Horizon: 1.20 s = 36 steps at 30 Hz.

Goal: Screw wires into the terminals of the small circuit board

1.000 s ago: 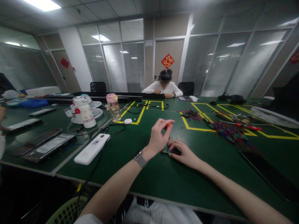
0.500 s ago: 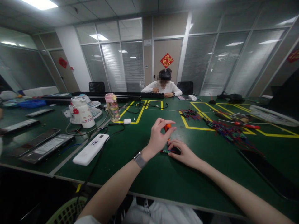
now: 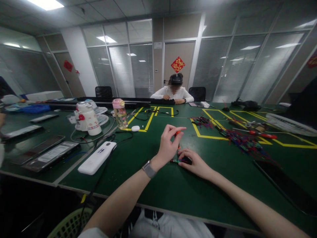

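Leftmost, one white power bank (image 3: 97, 158) is laid near the counter's (image 3: 153, 191) front edge. One orange-handled screwdriver (image 3: 177, 135) is pinched upright by the left hand (image 3: 169, 145) over one small circuit board (image 3: 178, 161), pressed flat by the right hand (image 3: 194, 162). One wire heap (image 3: 239, 139) is spread toward the right edge.

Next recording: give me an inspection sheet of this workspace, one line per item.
Surface: green table with yellow tape outlines.
Job's things: orange-handled screwdriver upright over a small circuit board.
Clutter: white flat device, pink-lidded bottle, white mug, dark slabs.
Hands: left hand pinches the screwdriver top; right hand presses the board down.
Cables: black cable off the near edge; coloured wire bundle.
Surroundings: a person seated opposite; glass partitions.
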{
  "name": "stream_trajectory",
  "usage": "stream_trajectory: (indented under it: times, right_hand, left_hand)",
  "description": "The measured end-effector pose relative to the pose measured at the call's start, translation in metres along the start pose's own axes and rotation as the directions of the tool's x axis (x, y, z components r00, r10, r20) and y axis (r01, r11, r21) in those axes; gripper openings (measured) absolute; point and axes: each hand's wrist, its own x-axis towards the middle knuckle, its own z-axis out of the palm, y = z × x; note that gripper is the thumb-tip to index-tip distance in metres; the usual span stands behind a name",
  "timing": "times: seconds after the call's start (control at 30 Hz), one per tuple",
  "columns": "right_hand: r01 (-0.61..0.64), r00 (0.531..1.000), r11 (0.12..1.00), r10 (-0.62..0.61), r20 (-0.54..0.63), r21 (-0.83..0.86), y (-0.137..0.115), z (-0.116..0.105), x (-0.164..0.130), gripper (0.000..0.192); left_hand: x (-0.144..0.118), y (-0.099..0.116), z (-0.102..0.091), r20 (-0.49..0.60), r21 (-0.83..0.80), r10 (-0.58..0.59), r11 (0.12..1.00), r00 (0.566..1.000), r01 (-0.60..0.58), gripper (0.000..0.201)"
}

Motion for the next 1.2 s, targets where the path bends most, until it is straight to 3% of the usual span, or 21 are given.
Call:
stream_trajectory:
  times: [0.2,0.37,0.63,0.93,1.1,1.2]
  right_hand:
    - [0.003,1.000,1.000,-0.002,-0.007,0.005,-0.0001,0.0000,0.0001,0.011]
    - [0.002,1.000,1.000,-0.002,-0.002,0.010,-0.0004,-0.0005,0.0000,0.009]
    - [-0.003,1.000,1.000,0.003,0.009,0.001,-0.0010,-0.0012,0.0002,0.008]
    - [-0.003,1.000,1.000,0.003,0.001,0.002,-0.0002,0.0004,0.0001,0.008]
    - [-0.015,1.000,1.000,0.015,-0.003,0.004,-0.0003,0.0004,0.0000,0.009]
    - [-0.024,1.000,1.000,0.024,-0.004,0.009,-0.0005,0.0007,0.0002,0.009]
  left_hand:
    - [-0.0006,-0.0034,0.0018,0.106,-0.169,-0.040,0.984,0.994,0.057,0.032]
    - [0.0014,-0.0029,0.0008,0.136,-0.216,-0.060,0.972,0.989,0.089,0.030]
    - [0.0011,0.0005,-0.0016,-0.023,0.021,0.021,1.000,1.000,-0.020,0.013]
    - [-0.0006,0.0004,-0.0014,0.123,-0.151,-0.023,0.988,0.992,0.042,0.031]
    - [0.0006,0.0019,-0.0001,0.001,0.018,0.026,0.999,1.000,-0.026,0.015]
    - [0.0005,0.0020,-0.0011,-0.024,0.042,0.027,0.999,0.999,-0.026,0.017]
